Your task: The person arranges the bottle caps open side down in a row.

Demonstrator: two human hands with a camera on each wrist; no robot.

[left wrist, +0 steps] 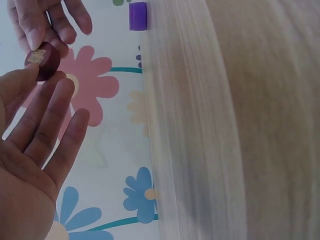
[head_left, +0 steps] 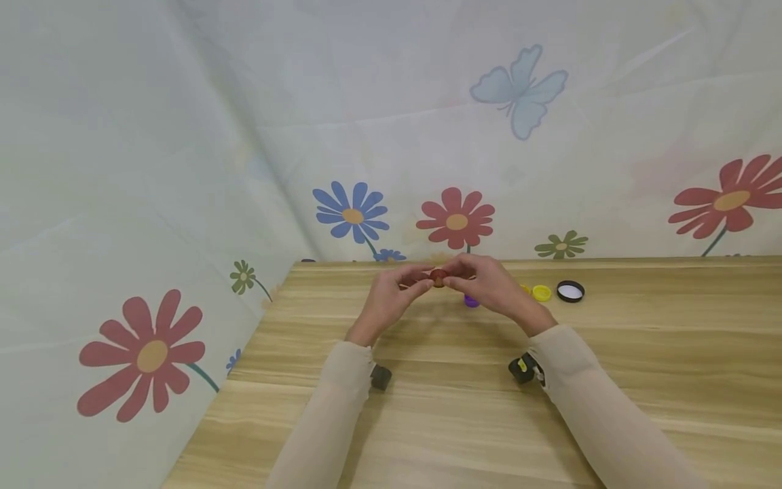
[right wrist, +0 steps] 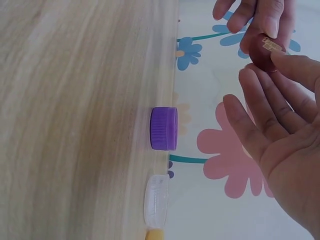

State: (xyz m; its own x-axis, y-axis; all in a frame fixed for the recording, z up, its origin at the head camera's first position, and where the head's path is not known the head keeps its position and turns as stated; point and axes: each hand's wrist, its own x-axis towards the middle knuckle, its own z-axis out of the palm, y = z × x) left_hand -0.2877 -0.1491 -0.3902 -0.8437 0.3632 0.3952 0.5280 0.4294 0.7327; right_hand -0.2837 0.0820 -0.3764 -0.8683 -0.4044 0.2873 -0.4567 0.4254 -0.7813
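Beige sleeves [head_left: 330, 407] are seen nearest the camera; a maroon cap [head_left: 438, 277] is held above and left of the purple bottle cap [head_left: 472, 301].
The gold-marked maroon cap is pinched between thumb and fingertips by left hand [head_left: 386, 295] and right hand [head_left: 491, 284], closed to its width, other fingers loosely spread; a yellow cap [head_left: 541, 293] is seen right of the purple bottle cap.

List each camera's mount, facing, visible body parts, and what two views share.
Head: worn on head, facing forward and down at the table; left hand, right hand and sleeves show.
Left wrist: on that wrist, facing the dark red piece; both hands show.
Right wrist: on that wrist, facing the same piece and flowered backdrop; both hands show.
Shared: both wrist views show the purple cap.
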